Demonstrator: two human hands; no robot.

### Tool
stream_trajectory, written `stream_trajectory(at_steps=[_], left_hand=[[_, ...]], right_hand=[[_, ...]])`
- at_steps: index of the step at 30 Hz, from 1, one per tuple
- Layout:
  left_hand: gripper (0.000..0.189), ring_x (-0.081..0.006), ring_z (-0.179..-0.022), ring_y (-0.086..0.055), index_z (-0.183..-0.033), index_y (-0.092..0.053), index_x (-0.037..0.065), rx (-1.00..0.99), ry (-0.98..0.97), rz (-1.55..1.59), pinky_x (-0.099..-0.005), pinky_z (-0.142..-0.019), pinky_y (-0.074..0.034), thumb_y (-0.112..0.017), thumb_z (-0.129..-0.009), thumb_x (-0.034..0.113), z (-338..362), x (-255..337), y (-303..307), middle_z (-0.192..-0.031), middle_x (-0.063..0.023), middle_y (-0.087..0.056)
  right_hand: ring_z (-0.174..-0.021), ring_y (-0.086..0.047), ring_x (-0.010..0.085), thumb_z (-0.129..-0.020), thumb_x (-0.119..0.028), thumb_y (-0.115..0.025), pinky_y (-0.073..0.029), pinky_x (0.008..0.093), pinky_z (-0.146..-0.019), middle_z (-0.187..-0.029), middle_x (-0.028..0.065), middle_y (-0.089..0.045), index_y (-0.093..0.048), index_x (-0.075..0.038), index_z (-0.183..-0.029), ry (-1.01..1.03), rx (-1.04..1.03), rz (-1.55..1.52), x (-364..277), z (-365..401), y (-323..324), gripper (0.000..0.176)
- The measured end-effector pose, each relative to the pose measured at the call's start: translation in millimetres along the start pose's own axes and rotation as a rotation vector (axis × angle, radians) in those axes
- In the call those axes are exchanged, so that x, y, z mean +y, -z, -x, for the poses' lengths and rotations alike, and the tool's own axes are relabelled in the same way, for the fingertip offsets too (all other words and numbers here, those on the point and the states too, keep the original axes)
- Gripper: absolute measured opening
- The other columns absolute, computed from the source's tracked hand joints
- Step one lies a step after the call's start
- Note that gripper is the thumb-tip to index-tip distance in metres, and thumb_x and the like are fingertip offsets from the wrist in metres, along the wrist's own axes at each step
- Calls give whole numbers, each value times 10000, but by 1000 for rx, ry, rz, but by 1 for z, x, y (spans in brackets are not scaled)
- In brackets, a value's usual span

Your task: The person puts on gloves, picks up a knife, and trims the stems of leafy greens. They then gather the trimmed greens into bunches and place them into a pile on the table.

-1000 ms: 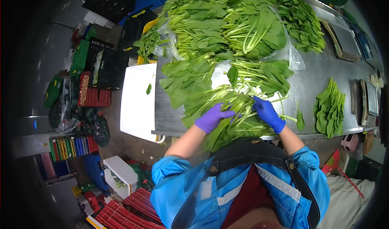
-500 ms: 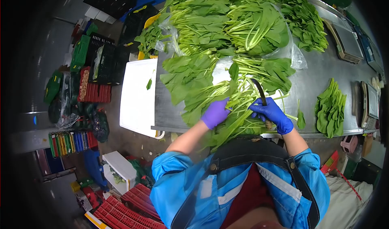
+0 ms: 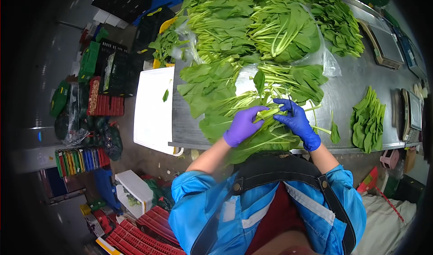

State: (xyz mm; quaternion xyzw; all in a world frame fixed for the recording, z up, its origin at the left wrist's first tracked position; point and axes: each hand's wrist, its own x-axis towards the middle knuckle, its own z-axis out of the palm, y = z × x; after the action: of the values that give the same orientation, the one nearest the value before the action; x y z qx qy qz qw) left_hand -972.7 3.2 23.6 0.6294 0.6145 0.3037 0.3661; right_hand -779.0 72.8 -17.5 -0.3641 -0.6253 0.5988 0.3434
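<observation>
Left hand (image 3: 244, 127) clamps leafy greens (image 3: 268, 114) over a metal bench (image 3: 342, 90) as the right hand (image 3: 298, 123) curls close by, its grip unclear.

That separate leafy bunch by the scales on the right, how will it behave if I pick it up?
The leafy bunch will probably flop at its broad leaves, while the slim stems should stay stiffer. With no tie visible, it may spread apart. Lying flat, it probably won't roll.
</observation>
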Motion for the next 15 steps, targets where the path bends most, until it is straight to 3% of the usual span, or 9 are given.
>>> stream_trajectory(at_steps=[2, 4, 8, 14, 15], left_hand=[[434, -145, -583, -472, -1151, -592, 120, 10, -29, -12, -270, -592, -444, -685, -728, 115, 2, 1, 1, -719, -82, -536], [475, -135, -642, -510, -1168, -583, 95, -125, -30, 162, -265, -632, -454, -701, -709, 114, 3, 2, 4, -785, -56, -569], [490, -135, -714, -534, -1172, -582, 71, -104, -82, 290, -260, -683, -460, -701, -698, 105, 4, -8, 3, -835, -54, -586], [459, -160, -728, -544, -1151, -597, 95, 116, -167, 45, -262, -707, -454, -673, -698, 81, 5, 0, 16, -831, -78, -580], [408, -153, -746, -546, -1133, -599, 79, 24, -108, 148, -267, -725, -453, -663, -731, 105, 3, -3, 24, -849, -73, -588]], right_hand=[[-452, -439, 41, -734, -214, -768, -351, 201, -428, -603, 0, -554, -604, -15, -935, 64, 19, -79, -2, 0, 0, 326], [-404, -448, 50, -774, -167, -724, -333, 194, -381, -658, 0, -552, -567, -45, -993, -463, -17, -126, -13, 3, 6, 296], [-400, -443, 50, -780, -173, -715, -337, 188, -384, -632, -14, -543, -588, -56, -988, -441, -18, -154, -25, -1, 7, 270], [-429, -464, 48, -778, -168, -711, -348, 196, -400, -591, -23, -534, -646, -47, -908, -367, -167, 38, -37, 0, 14, 188], [-437, -468, 44, -778, -168, -709, -350, 196, -405, -599, -17, -550, -646, -45, -903, -155, -118, 173, -34, 1, 20, 186]])
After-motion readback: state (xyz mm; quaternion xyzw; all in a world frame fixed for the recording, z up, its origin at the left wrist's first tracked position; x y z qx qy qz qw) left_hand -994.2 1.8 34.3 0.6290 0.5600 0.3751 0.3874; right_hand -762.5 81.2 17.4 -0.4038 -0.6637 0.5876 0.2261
